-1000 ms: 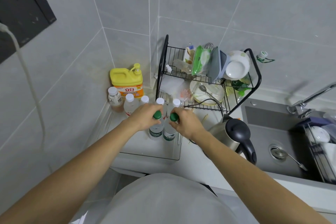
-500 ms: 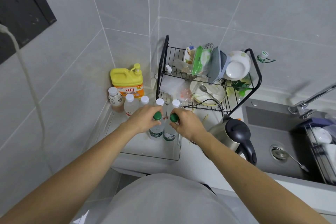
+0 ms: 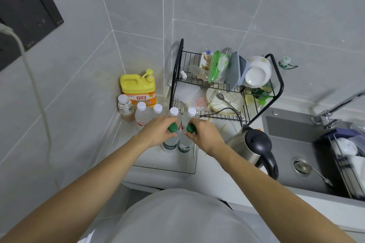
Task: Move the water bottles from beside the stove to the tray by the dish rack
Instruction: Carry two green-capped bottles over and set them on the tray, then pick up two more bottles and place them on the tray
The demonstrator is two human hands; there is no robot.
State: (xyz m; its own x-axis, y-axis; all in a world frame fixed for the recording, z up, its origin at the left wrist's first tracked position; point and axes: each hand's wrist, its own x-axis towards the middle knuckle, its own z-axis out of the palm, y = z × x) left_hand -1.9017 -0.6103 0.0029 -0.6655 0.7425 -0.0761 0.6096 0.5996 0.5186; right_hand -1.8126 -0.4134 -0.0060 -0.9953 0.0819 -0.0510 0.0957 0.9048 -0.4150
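Over the tray (image 3: 164, 166), each hand's grip (left (image 3: 156, 131), right (image 3: 205, 134)) clamps an upright green-capped bottle's neck (left bottle (image 3: 171, 140), right bottle (image 3: 187, 141)).

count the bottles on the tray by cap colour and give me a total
Green-capped bottles: 2, one held by the left hand, one by the right hand
White-capped bottles: 5
Total: 7

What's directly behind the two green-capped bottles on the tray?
Behind the green-capped clear bottles stand two white-capped clear bottles, then the black wire dish rack. Their lower bodies are covered by the hands and front bottles.
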